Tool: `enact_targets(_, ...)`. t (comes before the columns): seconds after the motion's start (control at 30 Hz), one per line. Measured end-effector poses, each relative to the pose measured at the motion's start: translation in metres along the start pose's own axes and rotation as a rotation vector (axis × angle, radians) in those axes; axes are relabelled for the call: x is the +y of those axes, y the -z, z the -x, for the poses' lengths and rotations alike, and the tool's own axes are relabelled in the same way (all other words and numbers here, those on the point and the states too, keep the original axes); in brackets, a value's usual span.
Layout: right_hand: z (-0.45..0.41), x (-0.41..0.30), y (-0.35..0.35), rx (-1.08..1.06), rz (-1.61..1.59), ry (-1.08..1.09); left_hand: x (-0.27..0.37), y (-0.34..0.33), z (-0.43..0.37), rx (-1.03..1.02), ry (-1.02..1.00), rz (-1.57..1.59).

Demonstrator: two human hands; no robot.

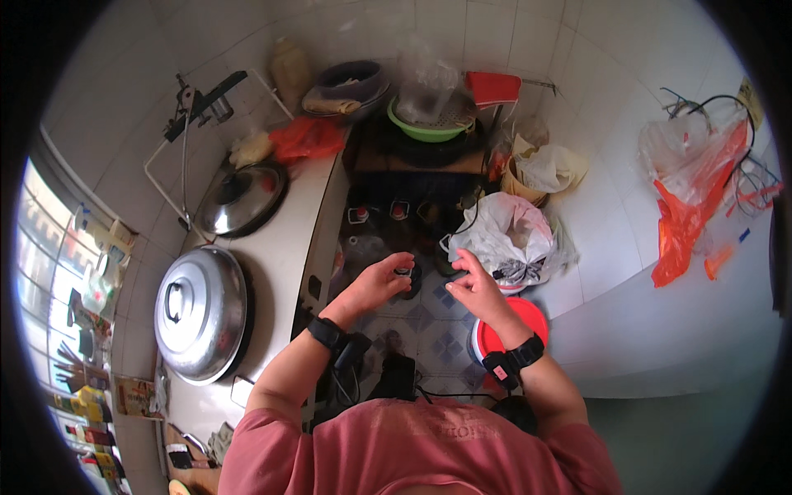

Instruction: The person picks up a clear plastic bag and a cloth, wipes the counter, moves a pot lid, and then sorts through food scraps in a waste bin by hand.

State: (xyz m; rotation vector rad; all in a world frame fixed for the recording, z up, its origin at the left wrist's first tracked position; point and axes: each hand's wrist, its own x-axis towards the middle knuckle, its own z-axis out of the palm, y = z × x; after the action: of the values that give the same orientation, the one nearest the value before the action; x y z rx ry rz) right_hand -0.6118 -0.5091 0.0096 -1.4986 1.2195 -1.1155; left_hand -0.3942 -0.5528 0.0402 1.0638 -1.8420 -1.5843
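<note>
My left hand (375,284) is raised in front of my chest, holding nothing, with its thumb and fingers apart. My right hand (479,288) faces it across a gap, also with nothing in it and its fingers curled apart. Both wrists bear black straps with small devices. Beyond and below the hands stand several dark bottles or jugs with red caps (399,210). A white plastic bag (504,232) sits just past my right hand, and a bucket with a red lid (532,318) is partly hidden under my right forearm.
At left, the counter (278,247) carries a domed metal lid (193,315) and a glass lid (244,198). A green basin (430,133) with a metal colander stands at the far end. Plastic bags (687,198) hang on the right wall. Cables lie near my body.
</note>
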Motion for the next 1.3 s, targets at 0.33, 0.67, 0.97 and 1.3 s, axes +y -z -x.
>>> enact_targets(0.33, -0.179, 0.018, 0.024, 0.063, 0.156, -0.009, -0.014, 0.122, -0.132, 0.114, -0.034, 0.063)
enact_targets(0.67, -0.346, 0.041, 0.072, 0.227, 0.122, -0.158, -0.011, 0.2, -0.257, 0.237, -0.008, -0.034)
enact_targets(0.97, -0.516, 0.093, 0.125, 0.136, 0.173, 0.118, -0.008, 0.221, -0.369, 0.302, 0.021, -0.009)
enact_targets(1.3, -0.62, 0.079, 0.151, 0.003, 0.004, 0.039, -0.016, 0.235, -0.462, 0.354, 0.15, -0.145)
